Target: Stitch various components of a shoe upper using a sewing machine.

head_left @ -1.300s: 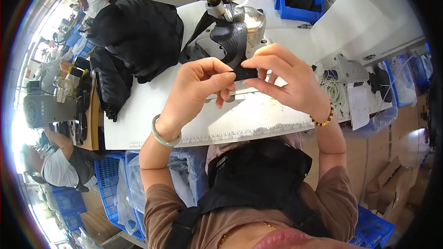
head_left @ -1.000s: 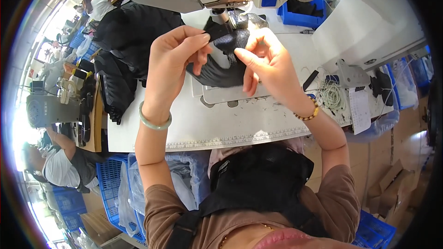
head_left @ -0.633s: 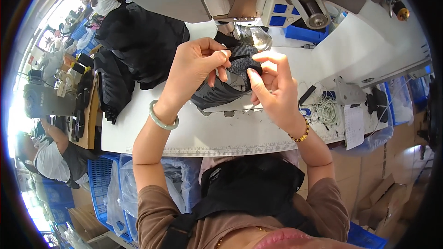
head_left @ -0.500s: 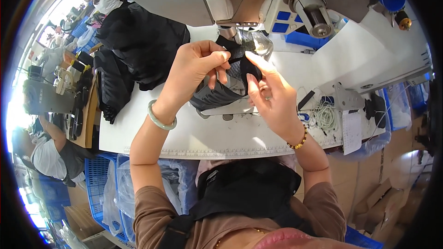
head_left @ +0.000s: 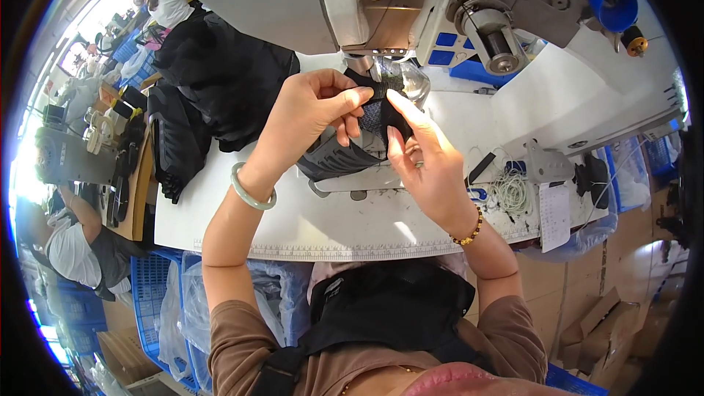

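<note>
**Delicate close-in work, mid-piece**

Here we are at the white worktop (head_left: 323,227) with its printed ruler edge, and all the action is up by the bulky grey-and-white sewing machine (head_left: 396,15). In the middle of it, the soft dark-grey fabric shoe upper with raised black stripes (head_left: 343,160), lying just beneath the machine head, its collar end toward the metal needle area.

The left hand (head_left: 321,108) has thumb and forefinger together, nipped on the near-black collar. The right hand (head_left: 427,150) answers from the other side, thumb and forefinger apart, tips against the same black cloth; whether it truly grips, I can't tell.

So what's the score? I'd call this piece part-way: it's up at the machine, not yet set aside. Any stitching on that collar is hidden behind fingers. Over on the left sit a big heap of black fabric (head_left: 227,77) and a stack of black ribbed pieces (head_left: 176,143); finished or waiting, there's no telling. To the right, a tangle of pale cord (head_left: 512,193).
</note>
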A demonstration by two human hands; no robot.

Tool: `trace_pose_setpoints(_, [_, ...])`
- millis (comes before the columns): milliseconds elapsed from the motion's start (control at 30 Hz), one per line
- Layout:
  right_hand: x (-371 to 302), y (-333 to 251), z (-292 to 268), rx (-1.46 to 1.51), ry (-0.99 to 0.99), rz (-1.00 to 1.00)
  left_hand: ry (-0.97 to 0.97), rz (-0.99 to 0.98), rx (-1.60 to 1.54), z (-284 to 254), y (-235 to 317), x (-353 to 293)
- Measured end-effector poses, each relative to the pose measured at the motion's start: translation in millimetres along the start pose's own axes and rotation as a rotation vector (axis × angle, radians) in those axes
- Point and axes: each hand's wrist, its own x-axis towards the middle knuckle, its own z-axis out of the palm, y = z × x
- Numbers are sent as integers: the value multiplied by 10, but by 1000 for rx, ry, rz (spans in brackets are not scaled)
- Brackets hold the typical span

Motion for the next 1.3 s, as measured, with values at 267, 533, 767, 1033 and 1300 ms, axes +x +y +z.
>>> trace_pose_setpoints(267, [0, -3, 0, 17, -17, -12, -80, -105, -152, -60, 7, 37])
trace_pose_setpoints(533, [7, -11, -4, 28, -36, 6, 41, -12, 61, 75, 74, -25])
trace_pose_setpoints(767, [16, -21, -14, -31, -39, 6, 73, 112, 267, 44, 52, -4])
trace_pose_setpoints(1033, [46, -72, -35, -43, -26, 20, 40, 113, 10, 60, -105, 79])
trace_pose_setpoints(1300, [103, -86, 5, -149, -34, 27, -55, 15, -164, -59, -61, 166])
